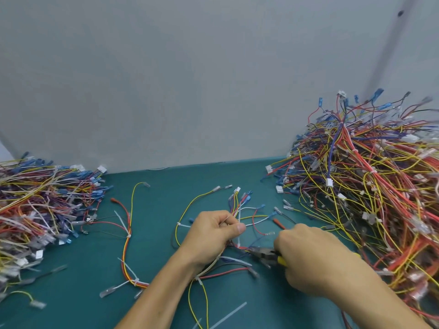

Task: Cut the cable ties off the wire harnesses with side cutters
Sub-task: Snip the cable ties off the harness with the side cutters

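Teal tabletop [154, 252] meets a plain grey wall [190, 79] beyond the hands. A person's left hand [211, 233] is curled round a wire harness [240, 207], thumb pressed over the bundle, with red, yellow, blue and white wires fanning out past the knuckles toward the wall. The right hand [308, 260] grips yellow-handled side cutters [262, 253]; their dark tip points toward the left hand and sits at the harness just below the left thumb, beside a white cable tie [238, 242]. Whether the blades touch it cannot be told. Outside the right hand rises a tall pile of harnesses [370, 186]. Well apart on the left hand's outer side lies a lower pile [40, 205]. Between that pile and the left hand lies a single red-and-yellow harness [129, 235]. Loose white tie strips [229, 314] lie between the forearms, nearer the person
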